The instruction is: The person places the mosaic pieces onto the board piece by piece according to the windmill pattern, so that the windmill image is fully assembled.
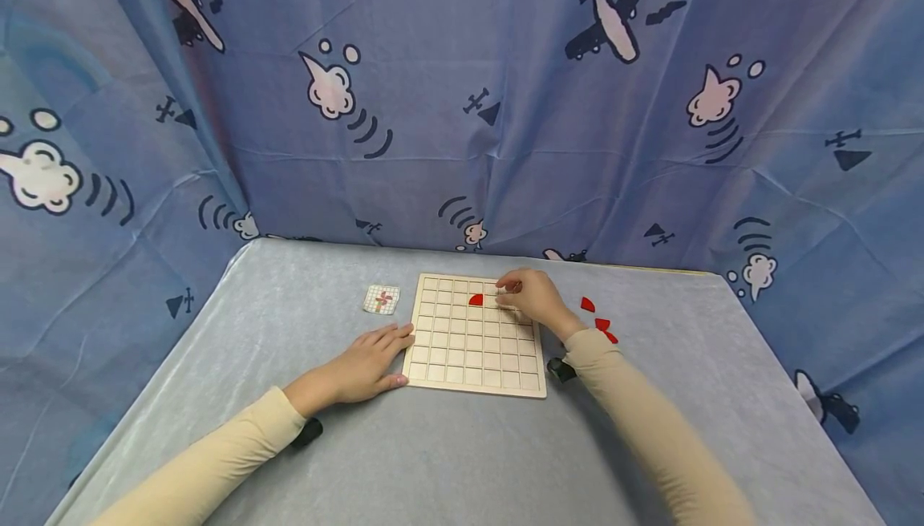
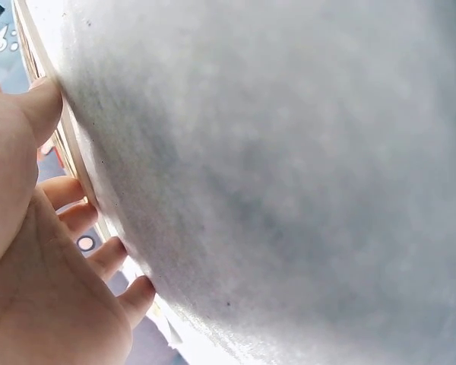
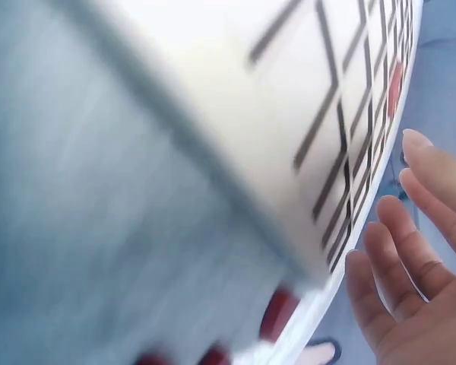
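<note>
A pale wooden grid board (image 1: pixel 469 349) lies on the table, with one red quarter-round piece (image 1: pixel 476 300) in a square near its far edge. My left hand (image 1: pixel 366 366) rests at the board's left side, its fairly straight fingers and thumb touching the edge (image 2: pixel 77 152). Over the far right part of the board is my right hand (image 1: pixel 536 297), just right of that red piece. Its fingers (image 3: pixel 399 255) are loosely bent, and no piece shows between them in the right wrist view.
Several red pieces (image 1: pixel 588 304) lie on the table right of the board; two of them (image 1: pixel 602 323) are close together. A small card (image 1: pixel 381 299) with a grid and a coloured pattern is left of the board. A blue printed curtain (image 1: pixel 419 189) hangs behind the table.
</note>
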Demonstrator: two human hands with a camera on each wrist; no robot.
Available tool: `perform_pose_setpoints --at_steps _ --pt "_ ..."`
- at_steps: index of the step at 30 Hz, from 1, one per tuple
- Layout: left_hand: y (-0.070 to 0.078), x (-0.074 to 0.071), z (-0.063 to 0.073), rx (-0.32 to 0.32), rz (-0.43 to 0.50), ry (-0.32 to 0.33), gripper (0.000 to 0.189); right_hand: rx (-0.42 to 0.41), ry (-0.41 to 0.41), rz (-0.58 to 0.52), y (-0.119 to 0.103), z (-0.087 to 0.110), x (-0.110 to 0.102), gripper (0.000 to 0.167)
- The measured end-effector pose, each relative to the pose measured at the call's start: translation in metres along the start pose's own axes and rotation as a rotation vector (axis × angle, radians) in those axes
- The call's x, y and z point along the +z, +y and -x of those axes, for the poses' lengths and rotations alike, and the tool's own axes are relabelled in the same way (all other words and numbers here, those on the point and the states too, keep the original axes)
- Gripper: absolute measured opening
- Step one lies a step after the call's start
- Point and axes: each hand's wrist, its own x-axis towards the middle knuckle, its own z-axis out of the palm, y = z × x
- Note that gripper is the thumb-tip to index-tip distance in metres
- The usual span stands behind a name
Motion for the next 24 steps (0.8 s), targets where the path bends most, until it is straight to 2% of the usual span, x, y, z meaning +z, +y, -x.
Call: perform_pose_setpoints --at_steps 8,17,24 --pt "0.000 0.001 -0.001 -0.010 -0.001 -0.009 0.065 0.030 -0.007 -0.040 0.026 0.014 -0.030 0.031" --pt "0.001 0.001 -0.001 -0.011 -0.007 -0.012 0.065 0.063 -0.026 -0.003 0.062 0.024 -0.060 0.033" --pt "0.001 0.001 0.000 0.007 0.006 0.006 0.065 0.089 -0.026 0.030 0.085 0.032 -0.072 0.031"
